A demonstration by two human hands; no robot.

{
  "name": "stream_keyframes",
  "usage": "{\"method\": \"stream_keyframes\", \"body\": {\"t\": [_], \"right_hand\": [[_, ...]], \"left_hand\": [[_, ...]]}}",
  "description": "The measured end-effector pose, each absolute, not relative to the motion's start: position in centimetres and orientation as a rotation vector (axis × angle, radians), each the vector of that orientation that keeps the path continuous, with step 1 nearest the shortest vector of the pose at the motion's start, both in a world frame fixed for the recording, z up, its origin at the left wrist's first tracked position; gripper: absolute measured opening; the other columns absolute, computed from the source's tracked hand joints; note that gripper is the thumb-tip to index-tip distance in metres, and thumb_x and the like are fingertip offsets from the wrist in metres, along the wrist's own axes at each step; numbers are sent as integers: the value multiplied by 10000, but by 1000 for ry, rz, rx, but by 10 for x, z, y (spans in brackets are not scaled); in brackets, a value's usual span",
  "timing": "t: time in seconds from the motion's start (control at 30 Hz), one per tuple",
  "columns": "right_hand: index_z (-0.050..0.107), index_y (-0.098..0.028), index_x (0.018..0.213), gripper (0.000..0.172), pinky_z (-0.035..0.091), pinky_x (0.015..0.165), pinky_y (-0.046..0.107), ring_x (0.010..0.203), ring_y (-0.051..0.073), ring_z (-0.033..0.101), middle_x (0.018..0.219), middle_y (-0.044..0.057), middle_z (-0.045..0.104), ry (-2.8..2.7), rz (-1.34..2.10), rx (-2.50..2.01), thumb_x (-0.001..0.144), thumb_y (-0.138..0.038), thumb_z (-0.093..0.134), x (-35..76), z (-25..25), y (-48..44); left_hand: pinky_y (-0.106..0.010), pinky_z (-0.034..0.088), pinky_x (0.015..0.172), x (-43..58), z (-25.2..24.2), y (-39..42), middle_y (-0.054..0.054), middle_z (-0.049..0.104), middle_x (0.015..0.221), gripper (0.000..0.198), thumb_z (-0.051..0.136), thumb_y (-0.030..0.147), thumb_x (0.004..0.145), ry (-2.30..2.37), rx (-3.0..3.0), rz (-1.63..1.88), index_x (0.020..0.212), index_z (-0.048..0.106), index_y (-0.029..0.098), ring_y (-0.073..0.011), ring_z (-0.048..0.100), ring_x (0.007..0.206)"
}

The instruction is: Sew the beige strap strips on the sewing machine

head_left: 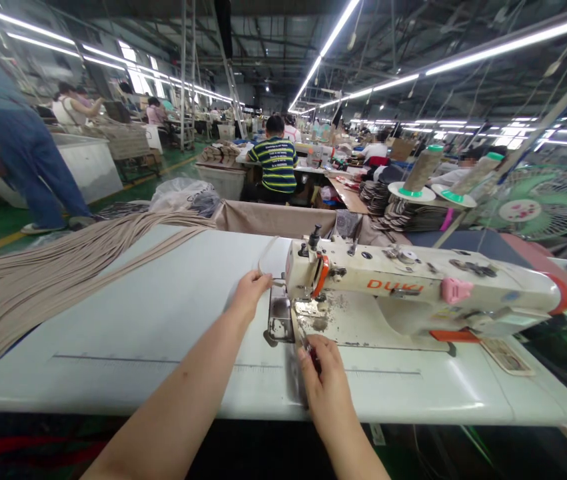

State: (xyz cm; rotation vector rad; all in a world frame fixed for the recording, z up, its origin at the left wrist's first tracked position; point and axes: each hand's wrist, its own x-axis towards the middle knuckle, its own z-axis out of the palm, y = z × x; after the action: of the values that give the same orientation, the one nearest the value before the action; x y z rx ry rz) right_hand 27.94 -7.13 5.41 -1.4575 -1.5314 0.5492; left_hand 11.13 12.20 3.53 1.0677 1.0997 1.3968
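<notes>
Beside the head of a white sewing machine (pixel 393 283), my left hand (pixel 250 293) pinches a narrow beige fabric strip (pixel 263 252) behind the presser foot. The strip passes by the needle area and comes forward over the metal plate (pixel 280 317). In front of the machine, my right hand (pixel 324 370) is closed around the front part of the strip (pixel 295 325). Something dark and shiny shows between its thumb and fingers; its kind is unclear. The needle is too small to make out.
Many long beige strips (pixel 63 267) lie in a bundle across the left of the white table (pixel 163 320), which bears a printed ruler line. Thread cones (pixel 423 172) and a green fan (pixel 538 200) stand at right. A fabric-lined bin (pixel 273 217) adjoins the far edge. Other people work beyond.
</notes>
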Motion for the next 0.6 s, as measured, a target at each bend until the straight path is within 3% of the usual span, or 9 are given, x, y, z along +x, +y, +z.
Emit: {"method": "stream_keyframes", "body": {"t": [0.13,0.27,0.4,0.6], "right_hand": [[682,-210,988,390,509,746,333,775,204,598,829,38,652,-1525,892,-1360,997,-579,559,266,63,-67],[658,-209,932,537,374,543,270,577,136,496,731,-1,642,-1293,1337,-1260,887,-743,624,247,62,-60],[717,-157,980,651,269,478,230,537,108,476,737,36,690,-1031,1553,-1190,791,-780,703,231,57,-51],[742,-118,937,672,187,461,209,521,80,440,729,68,701,-910,1665,-1122,713,-750,796,217,47,-30]], "left_hand": [[-440,602,978,94,39,88,-52,712,867,464,827,545,698,1026,948,1475,861,608,170,-191,727,903],[-413,603,1001,75,42,56,-54,747,909,440,859,509,720,1031,942,1513,898,643,169,-196,739,960],[-390,605,986,60,46,29,-53,772,917,406,859,505,746,1067,1000,1517,872,649,182,-213,754,986],[-397,608,992,44,53,-4,-75,805,979,350,812,488,825,1114,1094,1524,911,648,192,-235,765,1043]]}}
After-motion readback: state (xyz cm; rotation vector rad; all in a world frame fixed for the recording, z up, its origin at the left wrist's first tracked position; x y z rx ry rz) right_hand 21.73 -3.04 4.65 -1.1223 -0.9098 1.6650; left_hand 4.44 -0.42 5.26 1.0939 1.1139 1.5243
